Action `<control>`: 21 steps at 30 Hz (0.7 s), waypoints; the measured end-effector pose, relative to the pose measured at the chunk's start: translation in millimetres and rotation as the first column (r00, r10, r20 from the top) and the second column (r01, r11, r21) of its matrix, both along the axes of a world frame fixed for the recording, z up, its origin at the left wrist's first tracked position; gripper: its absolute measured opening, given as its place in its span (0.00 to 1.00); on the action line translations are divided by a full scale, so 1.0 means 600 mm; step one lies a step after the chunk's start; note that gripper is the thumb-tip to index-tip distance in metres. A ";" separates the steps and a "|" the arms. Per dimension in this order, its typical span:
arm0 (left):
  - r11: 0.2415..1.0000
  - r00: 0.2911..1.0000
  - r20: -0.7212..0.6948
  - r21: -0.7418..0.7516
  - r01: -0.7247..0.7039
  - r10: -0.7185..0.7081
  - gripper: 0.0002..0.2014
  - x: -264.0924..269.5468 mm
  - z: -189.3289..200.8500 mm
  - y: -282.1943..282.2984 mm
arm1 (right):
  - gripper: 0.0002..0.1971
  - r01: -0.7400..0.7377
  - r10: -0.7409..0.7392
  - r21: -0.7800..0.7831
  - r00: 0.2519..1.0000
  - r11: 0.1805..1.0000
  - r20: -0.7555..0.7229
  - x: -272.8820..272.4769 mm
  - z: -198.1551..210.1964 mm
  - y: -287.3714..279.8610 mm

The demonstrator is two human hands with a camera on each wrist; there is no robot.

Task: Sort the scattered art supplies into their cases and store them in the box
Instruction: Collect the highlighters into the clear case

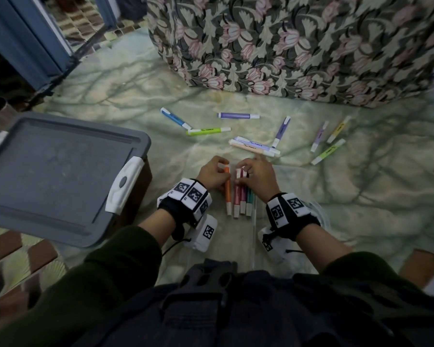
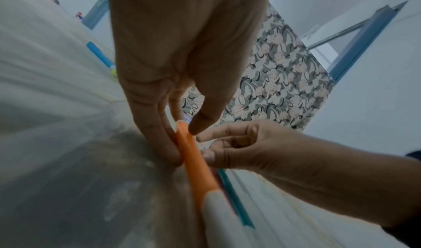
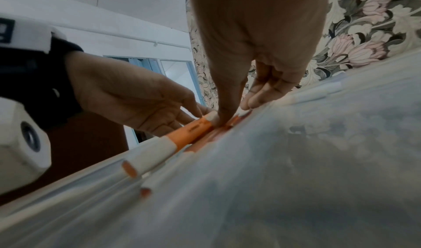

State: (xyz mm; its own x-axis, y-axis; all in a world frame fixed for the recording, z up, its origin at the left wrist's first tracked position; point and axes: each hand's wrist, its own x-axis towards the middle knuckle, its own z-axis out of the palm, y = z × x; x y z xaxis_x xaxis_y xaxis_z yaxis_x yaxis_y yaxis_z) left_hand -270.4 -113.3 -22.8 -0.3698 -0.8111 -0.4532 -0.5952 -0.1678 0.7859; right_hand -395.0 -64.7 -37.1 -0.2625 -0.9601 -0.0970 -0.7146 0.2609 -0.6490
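Head view: left hand (image 1: 212, 175) pinches the orange marker (image 1: 227, 190) near its far end, thumb on one side, fingers on the other. Right hand (image 1: 257, 175) has its fingertips down on the far ends of 3 markers already lined up: red (image 1: 236, 194), pink (image 1: 243, 195), teal (image 1: 249, 196). All 4 seem to lie in a clear flat case (image 1: 253, 221) right in front of the person; its walls are hard to make out. Orange sits just beside red, slightly apart. I count about 10 markers loose on the mat beyond the hands, incl. blue (image 1: 175, 118), lime (image 1: 208, 131), purple (image 1: 237, 115), and a touching pair (image 1: 254, 146). Storage box (image 1: 60, 176) stands to the left, grey lid on. My read: early, roughly 1/3 cased, nothing boxed.

Room: open mat on the right and ahead up to the floral cloth (image 1: 298, 46). The box corner is close to the left wrist, so leftward swing is tight.

Left wrist view: thumb (image 2: 205, 118) and 1 finger (image 2: 159, 140) clamp the orange barrel; right-hand fingers curl loosely, tips touching it from the other side. Teal is visible beneath.

Right wrist view: 1 right finger (image 3: 225, 111) presses at the white end of orange, the others held together on the neighbours. The case edge runs along the marker caps; my guess is orange needs a nudge sideways to seat flush.
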 end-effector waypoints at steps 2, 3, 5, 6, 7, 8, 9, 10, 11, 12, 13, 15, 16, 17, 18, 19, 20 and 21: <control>1.000 1.000 -0.006 -0.008 -0.027 0.027 0.20 -0.004 -0.004 0.001 | 0.20 0.006 -0.006 -0.007 1.000 1.000 0.012 0.002 0.000 0.001; 0.999 1.000 0.010 -0.035 -0.015 0.015 0.22 -0.005 -0.007 0.001 | 0.20 0.007 -0.007 -0.014 1.000 1.000 0.015 0.002 0.000 0.001; 0.996 0.998 0.053 -0.091 0.024 -0.019 0.24 -0.004 -0.012 -0.001 | 0.20 0.005 -0.004 -0.019 1.000 1.000 0.016 0.001 -0.001 0.002; 0.993 0.997 0.066 -0.111 0.041 -0.034 0.24 -0.004 -0.012 -0.003 | 0.20 0.001 -0.001 -0.016 1.000 1.000 0.019 0.000 -0.001 0.002; 0.988 0.994 0.091 -0.138 0.072 -0.060 0.24 -0.004 -0.012 -0.006 | 0.20 -0.004 0.004 -0.011 1.000 1.000 0.026 -0.001 0.000 0.002; 0.978 0.988 0.125 -0.177 0.107 -0.086 0.23 -0.005 -0.012 -0.009 | 0.20 -0.009 0.010 -0.005 0.999 1.000 0.034 -0.002 0.001 0.001; 0.966 0.982 0.159 -0.218 0.137 -0.103 0.23 -0.005 -0.011 -0.010 | 0.21 -0.013 0.013 0.001 0.999 1.000 0.037 -0.003 0.002 0.001; 0.957 0.979 0.172 -0.249 0.148 -0.107 0.22 -0.006 -0.010 -0.011 | 0.21 -0.016 0.015 0.007 0.999 1.000 0.035 -0.004 0.003 0.000; 0.954 0.980 0.171 -0.262 0.146 -0.103 0.21 -0.006 -0.010 -0.010 | 0.21 -0.017 0.016 0.011 0.999 1.000 0.035 -0.005 0.003 0.000; 0.950 0.980 0.170 -0.275 0.146 -0.101 0.21 -0.007 -0.010 -0.008 | 0.20 -0.015 0.015 0.013 0.999 1.000 0.041 -0.006 0.004 0.000; 0.947 0.979 0.179 -0.286 0.149 -0.101 0.20 -0.008 -0.012 -0.007 | 0.20 -0.010 0.009 0.012 0.999 1.000 0.051 -0.007 0.005 0.000; 0.940 0.967 0.231 -0.294 0.171 -0.103 0.20 -0.010 -0.014 -0.008 | 0.19 0.006 -0.005 -0.007 0.997 1.000 0.077 -0.008 0.007 0.001; 0.938 0.962 0.254 -0.297 0.178 -0.102 0.20 -0.012 -0.015 -0.008 | 0.18 0.011 -0.009 -0.020 0.996 1.000 0.085 -0.009 0.008 0.002; 0.938 0.959 0.266 -0.298 0.179 -0.098 0.19 -0.014 -0.016 -0.009 | 0.18 0.014 -0.012 -0.027 0.996 1.000 0.090 -0.008 0.010 0.004; 0.939 0.957 0.273 -0.295 0.178 -0.096 0.20 -0.016 -0.017 -0.010 | 0.17 0.017 -0.014 -0.032 0.995 0.999 0.095 -0.008 0.011 0.005; 0.941 0.957 0.275 -0.290 0.174 -0.092 0.20 -0.017 -0.018 -0.011 | 0.17 0.020 -0.017 -0.035 0.995 0.999 0.099 -0.008 0.011 0.006; 0.944 0.958 0.273 -0.286 0.164 -0.084 0.21 -0.018 -0.019 -0.011 | 0.17 0.023 -0.020 -0.038 0.995 0.999 0.100 -0.008 0.011 0.005; 0.949 0.962 0.262 -0.281 0.146 -0.071 0.20 -0.018 -0.021 -0.012 | 0.16 0.025 -0.021 -0.039 0.995 0.999 0.098 -0.008 0.010 0.005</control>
